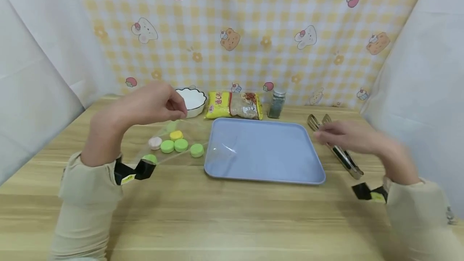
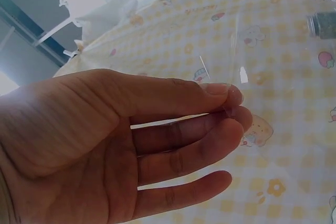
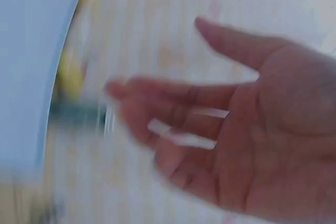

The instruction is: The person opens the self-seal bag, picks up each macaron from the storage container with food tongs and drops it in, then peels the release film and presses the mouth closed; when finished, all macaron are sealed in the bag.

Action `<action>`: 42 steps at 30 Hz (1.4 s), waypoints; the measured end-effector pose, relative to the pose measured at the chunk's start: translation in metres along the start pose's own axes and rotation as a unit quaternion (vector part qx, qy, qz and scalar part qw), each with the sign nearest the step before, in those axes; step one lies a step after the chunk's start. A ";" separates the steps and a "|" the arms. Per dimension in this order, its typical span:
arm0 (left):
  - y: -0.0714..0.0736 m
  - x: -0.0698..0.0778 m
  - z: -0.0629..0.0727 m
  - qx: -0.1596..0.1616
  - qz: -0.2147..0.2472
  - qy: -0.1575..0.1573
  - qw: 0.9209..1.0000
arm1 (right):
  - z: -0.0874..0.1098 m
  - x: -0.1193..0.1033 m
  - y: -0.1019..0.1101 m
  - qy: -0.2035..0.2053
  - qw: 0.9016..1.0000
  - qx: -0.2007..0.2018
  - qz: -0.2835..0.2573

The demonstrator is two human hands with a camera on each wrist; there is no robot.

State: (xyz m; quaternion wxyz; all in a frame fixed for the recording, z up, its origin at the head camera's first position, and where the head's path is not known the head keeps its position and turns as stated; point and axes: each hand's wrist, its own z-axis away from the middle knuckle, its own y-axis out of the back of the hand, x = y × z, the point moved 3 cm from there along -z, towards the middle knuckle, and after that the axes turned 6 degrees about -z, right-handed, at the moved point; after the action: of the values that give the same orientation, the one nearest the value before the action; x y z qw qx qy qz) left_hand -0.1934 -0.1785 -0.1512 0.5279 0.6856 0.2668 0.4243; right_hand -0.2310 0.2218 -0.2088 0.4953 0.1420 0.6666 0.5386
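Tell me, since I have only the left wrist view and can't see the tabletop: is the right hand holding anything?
Observer: No, the right hand holds nothing; the right wrist view is blurred but shows its palm bare.
Operator: What lies near it?
Observer: In the head view, a pair of metal tongs lies just right of the blue tray.
Operator: I see clear plastic pinched in the left hand. What shows through it?
Observer: Small round pieces, mostly green, with one yellow and one pale; whether they are inside it or under it, I can't tell.
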 end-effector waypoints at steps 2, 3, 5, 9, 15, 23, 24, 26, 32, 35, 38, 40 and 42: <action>-0.001 0.001 -0.001 -0.002 0.000 -0.001 1.000 | -0.006 -0.046 -0.022 0.098 0.994 0.020 -0.042; -0.002 0.000 -0.001 -0.003 0.001 -0.005 1.000 | -0.009 -0.069 -0.036 0.145 0.987 0.021 -0.068; -0.004 0.001 -0.001 -0.005 0.004 -0.012 1.000 | -0.020 -0.110 -0.071 0.216 0.968 0.009 -0.125; -0.004 0.003 -0.002 0.002 0.006 -0.014 1.000 | -0.049 -0.166 -0.141 0.192 0.947 -0.091 -0.242; -0.005 0.015 -0.007 0.004 -0.008 -0.028 1.000 | -0.096 -0.182 -0.203 -0.024 0.847 -0.155 -0.508; -0.005 0.023 -0.013 -0.001 -0.013 -0.031 0.999 | -0.119 -0.170 -0.207 -0.097 0.765 -0.061 -0.634; -0.006 0.024 -0.013 -0.001 -0.014 -0.030 0.999 | -0.120 -0.170 -0.207 -0.095 0.766 -0.054 -0.633; -0.007 0.024 -0.014 -0.004 -0.015 -0.028 0.999 | -0.121 -0.169 -0.205 -0.086 0.775 -0.037 -0.625; -0.012 0.018 -0.012 -0.011 0.007 -0.042 0.999 | -0.125 -0.167 -0.199 -0.037 0.835 0.020 -0.548; -0.016 0.009 -0.014 -0.012 0.037 -0.041 0.998 | -0.119 -0.169 -0.200 -0.014 0.877 0.003 -0.480; -0.023 -0.008 -0.019 -0.023 0.052 -0.020 0.998 | -0.110 -0.174 -0.202 0.003 0.903 -0.045 -0.428; -0.031 -0.021 -0.023 -0.047 0.050 -0.004 0.998 | -0.104 -0.176 -0.205 0.004 0.902 -0.078 -0.426; -0.041 -0.033 -0.029 -0.083 0.021 0.006 0.996 | -0.100 -0.177 -0.208 -0.007 0.892 -0.098 -0.442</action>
State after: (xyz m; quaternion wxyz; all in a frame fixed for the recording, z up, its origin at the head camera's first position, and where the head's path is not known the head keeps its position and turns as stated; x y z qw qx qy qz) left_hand -0.2317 -0.1781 -0.1978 0.5723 0.6422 0.2195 0.4603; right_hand -0.1578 -0.0435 -0.3048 0.6985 -0.2125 0.6005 0.3261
